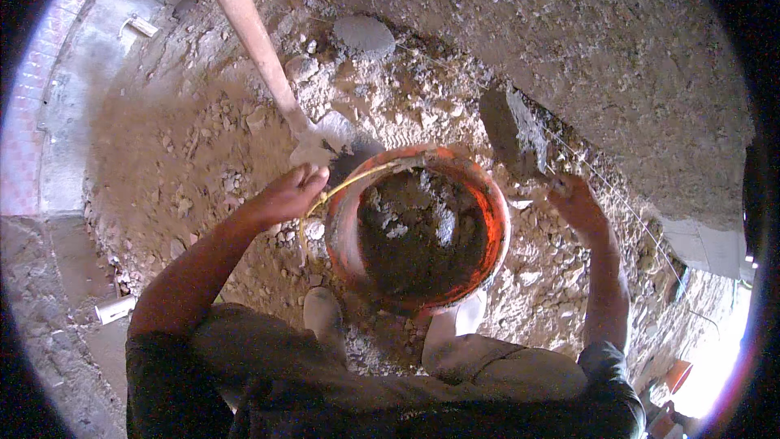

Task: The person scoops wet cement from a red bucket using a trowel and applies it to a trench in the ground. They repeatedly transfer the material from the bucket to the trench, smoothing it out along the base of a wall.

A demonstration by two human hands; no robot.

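Observation:
An orange bucket (497,219) with dark, lumpy mortar (406,252) inside stands between my feet. My left hand (296,191) is closed on a yellow rope (349,180) that is tied to the bucket's far rim. My right hand (573,203) grips a trowel (508,126) beside the bucket's right side, its blade pointing away from me and smeared with grey mortar along one edge. A shovel (256,45) with a long wooden handle stands just beyond my left hand, its head down on the rubble.
A rough wall (609,49) runs along the upper right, with a string (626,222) stretched along it. Stony soil (162,162) surrounds me. A concrete edge with pink tiles (36,130) borders the left, near a short white pipe (114,309). A small orange container (678,375) lies at lower right.

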